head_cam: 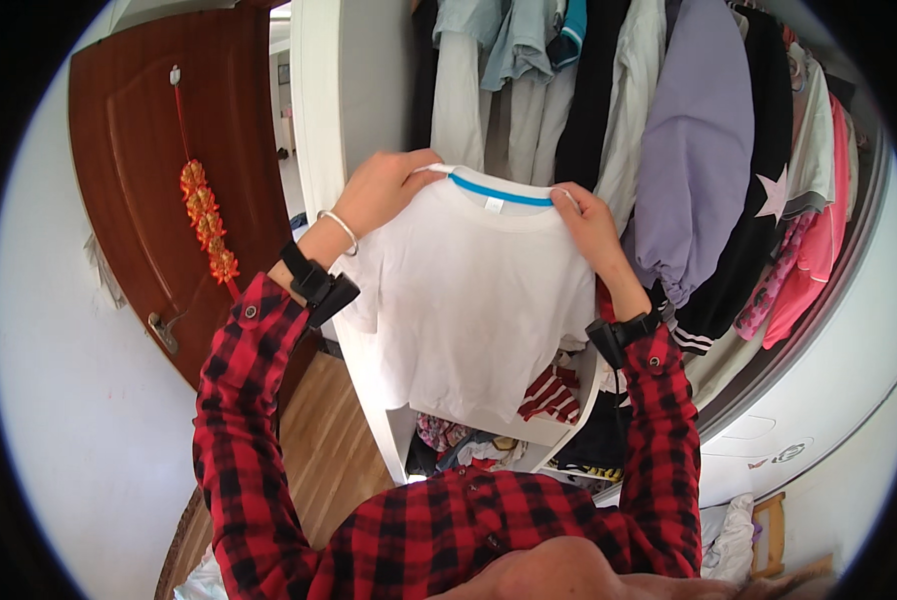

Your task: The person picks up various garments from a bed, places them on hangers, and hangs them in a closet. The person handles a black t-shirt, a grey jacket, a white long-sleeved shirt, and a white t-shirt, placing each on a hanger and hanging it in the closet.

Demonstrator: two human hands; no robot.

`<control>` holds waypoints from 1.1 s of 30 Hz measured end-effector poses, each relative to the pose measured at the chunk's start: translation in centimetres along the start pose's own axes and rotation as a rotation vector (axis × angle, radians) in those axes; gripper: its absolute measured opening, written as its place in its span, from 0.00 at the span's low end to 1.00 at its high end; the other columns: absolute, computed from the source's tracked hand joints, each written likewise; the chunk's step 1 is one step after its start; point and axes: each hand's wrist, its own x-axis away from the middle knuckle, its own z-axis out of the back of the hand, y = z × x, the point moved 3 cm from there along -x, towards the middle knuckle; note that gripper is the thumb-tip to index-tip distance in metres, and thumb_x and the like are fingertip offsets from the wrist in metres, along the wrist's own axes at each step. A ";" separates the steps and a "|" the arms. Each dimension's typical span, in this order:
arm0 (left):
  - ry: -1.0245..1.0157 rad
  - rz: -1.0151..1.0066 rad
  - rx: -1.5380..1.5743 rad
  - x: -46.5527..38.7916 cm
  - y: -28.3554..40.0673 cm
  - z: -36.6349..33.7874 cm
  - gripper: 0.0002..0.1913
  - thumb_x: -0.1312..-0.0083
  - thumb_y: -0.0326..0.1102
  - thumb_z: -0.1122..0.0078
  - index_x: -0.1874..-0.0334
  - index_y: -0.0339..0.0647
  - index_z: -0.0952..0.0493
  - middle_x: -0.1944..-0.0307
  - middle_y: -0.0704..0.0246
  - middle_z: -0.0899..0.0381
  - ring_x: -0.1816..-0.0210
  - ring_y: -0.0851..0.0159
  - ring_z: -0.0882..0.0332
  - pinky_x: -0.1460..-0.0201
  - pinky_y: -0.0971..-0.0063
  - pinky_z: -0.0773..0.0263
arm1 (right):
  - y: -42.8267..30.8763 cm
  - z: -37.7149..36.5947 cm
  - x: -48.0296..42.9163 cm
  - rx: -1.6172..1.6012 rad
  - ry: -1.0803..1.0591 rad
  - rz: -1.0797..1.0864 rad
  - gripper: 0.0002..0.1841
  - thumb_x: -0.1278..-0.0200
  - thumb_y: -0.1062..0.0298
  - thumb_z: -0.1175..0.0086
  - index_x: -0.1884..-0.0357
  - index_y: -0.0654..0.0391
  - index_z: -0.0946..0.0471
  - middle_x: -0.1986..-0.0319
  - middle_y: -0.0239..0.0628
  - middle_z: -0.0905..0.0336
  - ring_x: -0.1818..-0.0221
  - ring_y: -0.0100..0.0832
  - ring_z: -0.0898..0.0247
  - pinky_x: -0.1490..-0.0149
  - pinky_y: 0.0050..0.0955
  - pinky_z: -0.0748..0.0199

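A white short-sleeved T-shirt point(471, 292) hangs spread out between my two hands, its inner neckline lined with a blue tape. My left hand point(385, 187) pinches the shoulder at the left of the collar. At the right of the collar, my right hand point(587, 217) grips the other shoulder. A small white label point(493, 203) shows inside the neck. The shirt's hem drops in front of the wardrobe shelves and hides part of them.
Behind the shirt, an open wardrobe holds hanging garments, among them a lilac sleeve point(696, 150) and a pink garment point(808, 277). Lower shelves point(542, 433) carry piled clothes, including a red-and-white striped one point(552, 395). A brown wooden door point(133, 187) with a red-gold hanging ornament point(205, 217) stands left.
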 end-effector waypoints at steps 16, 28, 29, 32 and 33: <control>-0.120 -0.104 0.003 -1.4 -0.1 0.3 0.09 0.35 0.36 0.39 0.65 0.34 0.20 0.74 0.61 0.19 0.74 0.55 0.22 0.72 0.65 0.30 | -21.1 4.3 -9.3 0.682 -0.113 0.549 0.13 0.31 0.61 0.47 0.61 0.62 0.20 0.77 0.39 0.24 0.73 0.33 0.26 0.67 0.31 0.28; 0.052 -0.377 -0.737 0.0 -0.5 2.1 0.10 0.43 0.30 0.42 0.58 0.44 0.24 0.80 0.71 0.30 0.80 0.63 0.24 0.79 0.70 0.31 | -20.4 6.3 -41.8 1.102 0.440 0.625 0.13 0.42 0.68 0.46 0.59 0.65 0.19 0.58 0.58 0.19 0.52 0.55 0.23 0.48 0.44 0.24; 0.067 -0.381 -0.718 0.1 -0.5 2.2 0.10 0.43 0.30 0.42 0.59 0.44 0.25 0.80 0.71 0.31 0.80 0.63 0.25 0.80 0.70 0.31 | -19.1 7.3 -43.7 1.097 0.452 0.637 0.13 0.42 0.68 0.46 0.60 0.64 0.19 0.58 0.59 0.19 0.52 0.56 0.23 0.47 0.45 0.25; 0.071 -0.377 -0.721 0.2 -0.6 2.1 0.09 0.43 0.30 0.42 0.60 0.44 0.26 0.81 0.72 0.33 0.81 0.65 0.26 0.81 0.70 0.32 | -15.7 9.7 -48.0 1.309 0.359 0.695 0.13 0.42 0.66 0.47 0.61 0.63 0.18 0.59 0.59 0.19 0.53 0.56 0.23 0.48 0.46 0.25; 0.084 -0.387 -0.710 0.2 -0.5 2.1 0.09 0.43 0.30 0.42 0.60 0.44 0.26 0.81 0.73 0.33 0.82 0.65 0.26 0.81 0.70 0.33 | -15.1 10.0 -48.8 1.417 0.308 0.712 0.13 0.41 0.65 0.47 0.61 0.63 0.18 0.59 0.59 0.19 0.53 0.56 0.22 0.49 0.46 0.25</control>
